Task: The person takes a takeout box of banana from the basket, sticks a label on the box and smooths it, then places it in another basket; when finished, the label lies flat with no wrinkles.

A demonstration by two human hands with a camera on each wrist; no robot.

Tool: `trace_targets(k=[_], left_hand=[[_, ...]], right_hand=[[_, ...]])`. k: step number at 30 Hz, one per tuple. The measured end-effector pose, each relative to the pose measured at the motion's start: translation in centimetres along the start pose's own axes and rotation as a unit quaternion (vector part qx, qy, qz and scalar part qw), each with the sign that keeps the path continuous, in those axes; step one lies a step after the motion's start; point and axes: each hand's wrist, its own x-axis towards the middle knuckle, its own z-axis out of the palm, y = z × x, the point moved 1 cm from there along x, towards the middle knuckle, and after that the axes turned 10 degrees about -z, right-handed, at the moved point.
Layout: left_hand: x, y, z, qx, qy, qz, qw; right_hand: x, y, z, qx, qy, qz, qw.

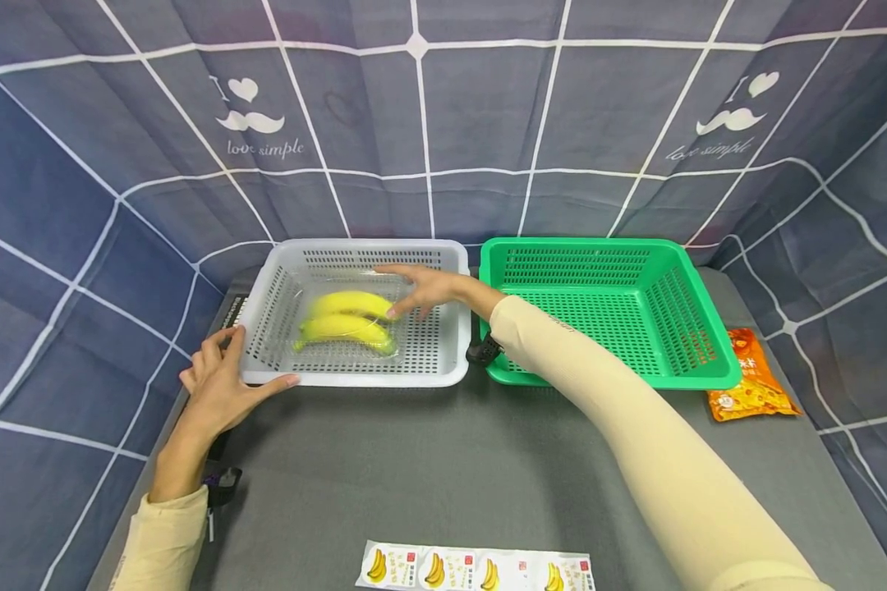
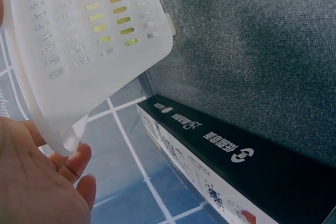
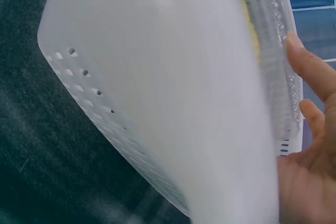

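- Bananas (image 1: 346, 330), two that we can make out, lie in a clear box (image 1: 343, 281) within the white basket's (image 1: 369, 381) left half; glare blurs its outline.
- Right hand (image 1: 429, 289), fingers straight and spread, touches the box's right end; its wrist view shows us only part of it.
- Left hand (image 1: 218, 386) grips the basket's front left corner.
- Green basket (image 1: 613, 316) stands just beside, partly hidden by a sleeve (image 1: 606, 406).
- Orange packet (image 1: 754, 382) lies near the table's (image 1: 429, 460) right edge, partly covered.
- Label strip (image 1: 476, 566): our head view cuts off its lower side.
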Motion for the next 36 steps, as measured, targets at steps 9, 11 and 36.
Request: trace_targets(k=[9,11,36], left_hand=[[-0.2,0.0,-0.1,0.005,-0.005,-0.009,0.9999],[-0.2,0.0,-0.1,0.006,-0.006,-0.009,0.9999],[-0.2,0.1,0.0,0.006,-0.006,-0.008,0.9999]], right_hand=[[0.1,-0.3,0.4,0.123,0.024,0.022,0.9919],[0.0,-0.3,0.4,0.136,0.037,0.023,0.9897],[-1.9,-1.8,0.4,0.169,0.101,-0.007,0.9804]])
